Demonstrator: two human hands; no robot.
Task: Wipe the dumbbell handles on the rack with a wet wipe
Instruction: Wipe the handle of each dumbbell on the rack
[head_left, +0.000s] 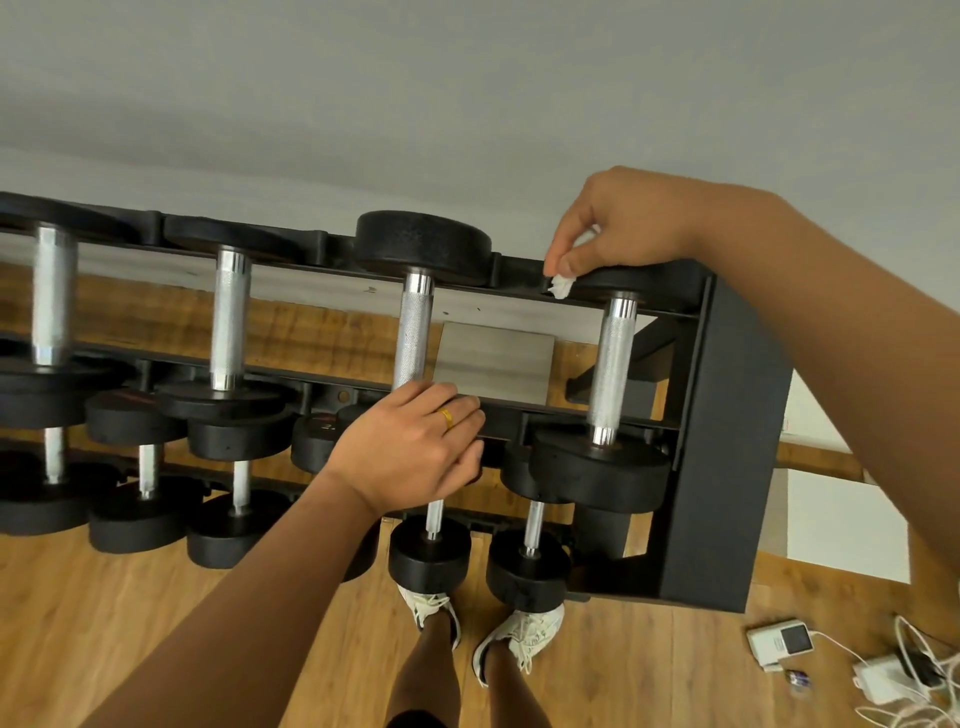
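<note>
A black rack (727, 415) holds several dumbbells with knurled silver handles on its top tier. My right hand (618, 228) pinches a crumpled white wet wipe (562, 285) at the far end of the rightmost dumbbell (615, 364), just above its handle and beside its far black weight. My left hand (415, 447) rests over the near weight of the second dumbbell from the right (413, 332), fingers curled loosely around the handle's near end. The near weight of that dumbbell is hidden under my hand.
Smaller dumbbells (431, 551) fill the lower tiers. My two feet in white shoes (524, 634) stand on the wooden floor below. Chargers and white cables (883, 675) lie on the floor at the lower right. A grey wall runs behind the rack.
</note>
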